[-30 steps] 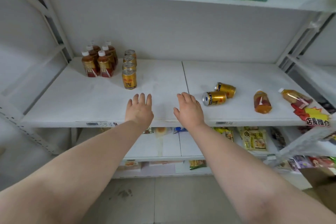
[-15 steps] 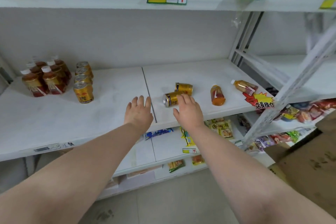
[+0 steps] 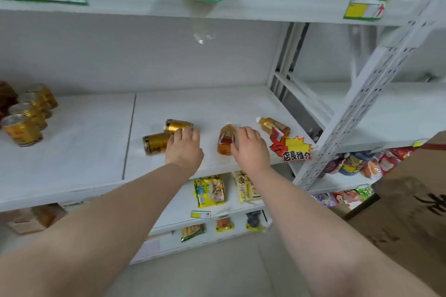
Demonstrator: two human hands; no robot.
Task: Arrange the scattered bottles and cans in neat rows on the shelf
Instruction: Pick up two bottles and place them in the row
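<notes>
The right hand (image 3: 251,149) curls thumb and fingers round an amber plastic bottle (image 3: 224,143) lying on the matte white shelf (image 3: 217,106). Left of that bottle two glossy gold cylinders lie sideways, the near can (image 3: 155,143) and the far can (image 3: 175,126). The left hand (image 3: 184,149) bends over the far can; whether it grips is unclear. Right of the bottle lies a white-capped bottle (image 3: 274,126).

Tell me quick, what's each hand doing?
Left hand: touching the farther lying can; grip cannot be told.
Right hand: touching the nearer lying bottle; grip cannot be told.
</notes>
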